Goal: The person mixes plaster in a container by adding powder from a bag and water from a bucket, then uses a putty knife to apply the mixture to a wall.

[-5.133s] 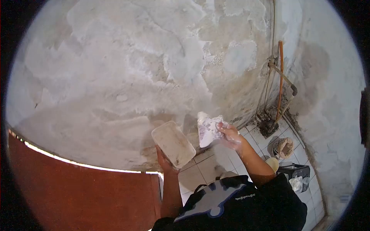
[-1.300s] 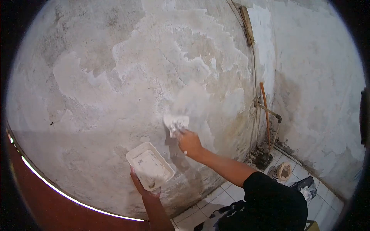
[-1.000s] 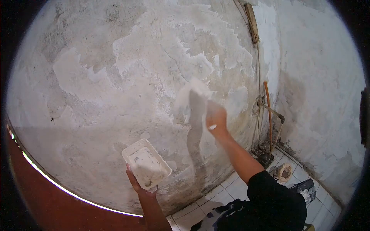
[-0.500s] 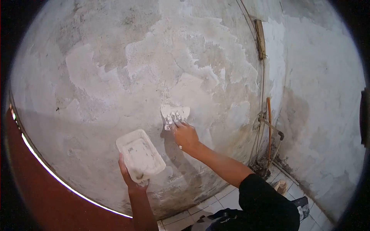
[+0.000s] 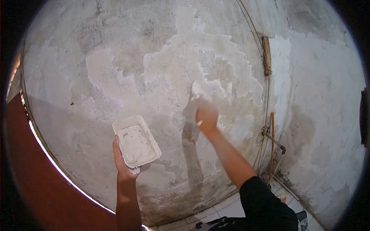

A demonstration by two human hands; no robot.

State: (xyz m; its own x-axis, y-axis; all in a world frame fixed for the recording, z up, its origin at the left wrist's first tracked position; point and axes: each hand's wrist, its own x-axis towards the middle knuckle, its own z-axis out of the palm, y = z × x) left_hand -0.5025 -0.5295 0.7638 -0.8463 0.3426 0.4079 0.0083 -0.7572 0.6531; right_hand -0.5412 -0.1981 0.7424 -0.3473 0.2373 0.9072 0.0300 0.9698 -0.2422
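My left hand (image 5: 122, 169) holds up a white rectangular plastic tray (image 5: 149, 135) from below, its thumb along the left side. White putty coats the inside of the tray. My right hand (image 5: 207, 115), smeared by motion, grips a putty scraper (image 5: 197, 89) covered in white paste. The scraper lies against the grey wall (image 5: 127, 92), at the edge of a fresh white patch; my fingertips on it are blurred.
A wooden strip (image 5: 266, 56) and thin cables run down near the right corner. Below them a pipe with an elbow (image 5: 283, 149) sticks out beside an orange-brown rod (image 5: 272, 142). White floor tiles (image 5: 231, 210) lie at the wall's foot, and a dark red surface (image 5: 50, 192) lies left.
My right hand has moved upward along the wall with the scraper. The tray has shifted slightly left and up in view. The camera view has turned a little.
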